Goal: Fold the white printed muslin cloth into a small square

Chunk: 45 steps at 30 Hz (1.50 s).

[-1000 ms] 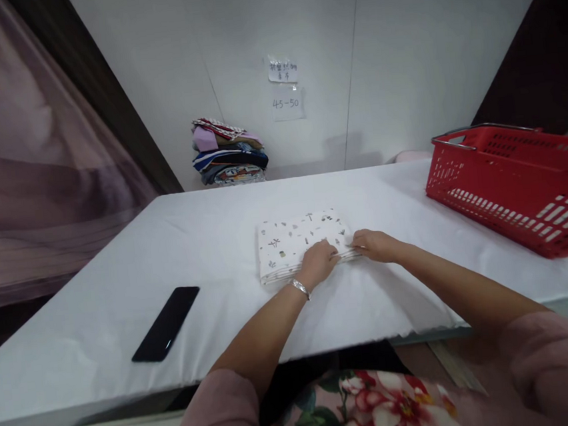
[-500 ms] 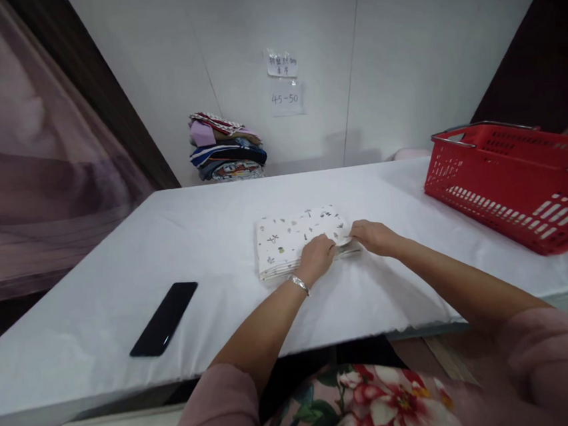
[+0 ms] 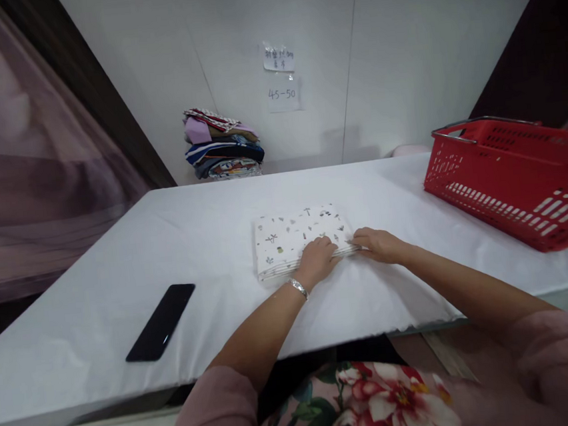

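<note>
A white folded cloth (image 3: 291,234) with small plant prints lies flat in several layers on the white-covered table. At its near edge, right of the middle, my left hand (image 3: 318,258) grips the layers, fingers over the top and thumb at the front. My right hand (image 3: 378,244) closes on the near right corner, fingertips on the top layer; its thumb is mostly hidden. A silver bracelet (image 3: 298,288) circles my left wrist.
A black phone (image 3: 160,322) lies on the table (image 3: 95,285) at the left. On the right stands a red plastic basket (image 3: 517,184) with metal handles. Folded clothes (image 3: 224,145) are stacked behind the table's far edge, and paper signs (image 3: 282,94) hang on the wall.
The cloth's near right corner, lifted slightly before, now lies flat on the layers. My right hand has lowered and shifted a little right; my left hand stays at the near edge.
</note>
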{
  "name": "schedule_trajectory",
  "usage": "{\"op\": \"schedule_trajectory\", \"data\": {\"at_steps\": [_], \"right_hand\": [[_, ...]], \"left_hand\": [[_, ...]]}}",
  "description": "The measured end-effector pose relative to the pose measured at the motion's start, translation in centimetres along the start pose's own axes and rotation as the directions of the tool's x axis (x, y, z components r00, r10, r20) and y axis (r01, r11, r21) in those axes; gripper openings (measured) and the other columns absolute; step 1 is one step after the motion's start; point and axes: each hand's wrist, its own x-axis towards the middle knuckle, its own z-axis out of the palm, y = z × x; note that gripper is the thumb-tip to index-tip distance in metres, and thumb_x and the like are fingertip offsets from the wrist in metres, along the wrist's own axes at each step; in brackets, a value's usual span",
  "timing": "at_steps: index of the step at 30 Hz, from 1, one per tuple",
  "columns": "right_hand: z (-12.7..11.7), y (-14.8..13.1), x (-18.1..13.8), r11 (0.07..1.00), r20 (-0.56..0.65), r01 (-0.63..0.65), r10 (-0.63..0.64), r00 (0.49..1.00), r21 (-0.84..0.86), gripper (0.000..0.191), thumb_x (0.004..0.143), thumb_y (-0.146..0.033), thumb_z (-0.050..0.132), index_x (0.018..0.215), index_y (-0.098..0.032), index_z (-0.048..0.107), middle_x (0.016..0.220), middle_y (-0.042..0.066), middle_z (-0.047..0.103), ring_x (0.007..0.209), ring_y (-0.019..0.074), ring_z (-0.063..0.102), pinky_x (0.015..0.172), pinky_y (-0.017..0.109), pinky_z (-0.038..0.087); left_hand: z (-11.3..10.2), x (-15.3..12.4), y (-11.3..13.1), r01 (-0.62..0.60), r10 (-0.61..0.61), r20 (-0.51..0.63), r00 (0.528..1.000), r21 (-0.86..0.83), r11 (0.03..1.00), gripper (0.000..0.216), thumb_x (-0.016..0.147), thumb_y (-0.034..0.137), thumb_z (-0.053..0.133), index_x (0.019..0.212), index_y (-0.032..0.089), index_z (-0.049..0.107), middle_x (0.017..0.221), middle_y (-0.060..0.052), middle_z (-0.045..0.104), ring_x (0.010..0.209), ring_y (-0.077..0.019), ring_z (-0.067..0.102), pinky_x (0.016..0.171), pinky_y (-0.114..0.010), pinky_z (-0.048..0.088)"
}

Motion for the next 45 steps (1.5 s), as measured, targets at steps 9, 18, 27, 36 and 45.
{"op": "schedule_trajectory", "data": {"at_steps": [9,18,27,36,45], "right_hand": [[0.3,0.5,0.5,0.997,-0.005,0.023,-0.024,1.0,-0.075,0.028,0.084,-0.016,0.053,0.108,-0.02,0.065,0.108,0.01,0.062,0.101,0.0222,0.054,0.075,0.03,0.046],[0.2,-0.3,2.2,0.963,-0.227,-0.125,0.07,0.971,-0.238,0.026,0.09,-0.012,0.043,0.101,-0.015,0.066,0.105,0.01,0.063,0.093,0.0202,0.052,0.075,0.028,0.04],[1.6,0.8,1.0,0.992,-0.165,-0.093,0.106,0.981,0.087,0.021,0.086,-0.017,0.049,0.094,-0.022,0.067,0.099,0.006,0.064,0.089,0.0182,0.056,0.068,0.026,0.041],[4.0,1.1,0.2,0.771,-0.211,-0.283,0.471,0.857,0.571,0.041,0.073,-0.026,0.063,0.114,-0.024,0.06,0.104,0.004,0.064,0.076,0.0153,0.058,0.068,0.029,0.048],[5.4,-0.6,0.5,0.601,-0.102,-0.421,0.645,0.757,0.68,0.016,0.071,-0.033,0.059,0.078,-0.019,0.065,0.074,0.0,0.065,0.067,0.0148,0.056,0.062,0.026,0.041]], "left_hand": [[0.0,0.4,0.1,0.059,-0.059,-0.001,0.998,0.043,0.997,0.021,0.093,0.033,0.048,0.087,0.02,0.064,0.094,-0.004,0.059,0.091,-0.019,0.051,0.077,-0.032,0.041],[0.0,0.3,0.3,0.079,-0.074,-0.05,0.996,0.085,0.993,0.016,0.091,0.03,0.051,0.102,0.023,0.059,0.1,-0.004,0.057,0.094,-0.0193,0.05,0.079,-0.032,0.041],[-0.1,0.2,1.2,0.071,-0.07,-0.015,0.997,0.076,0.995,0.018,0.09,0.031,0.053,0.104,0.022,0.057,0.104,-0.005,0.057,0.098,-0.0207,0.05,0.081,-0.034,0.04],[0.6,2.9,2.4,0.133,-0.134,0.02,0.991,0.061,0.989,0.016,0.09,0.027,0.049,0.099,0.02,0.061,0.102,-0.005,0.058,0.097,-0.0205,0.051,0.08,-0.033,0.04],[1.0,2.7,2.6,0.164,-0.165,-0.057,0.985,-0.034,0.986,0.021,0.089,0.037,0.053,0.102,0.023,0.062,0.103,-0.005,0.057,0.099,-0.0205,0.051,0.082,-0.034,0.04]]}}
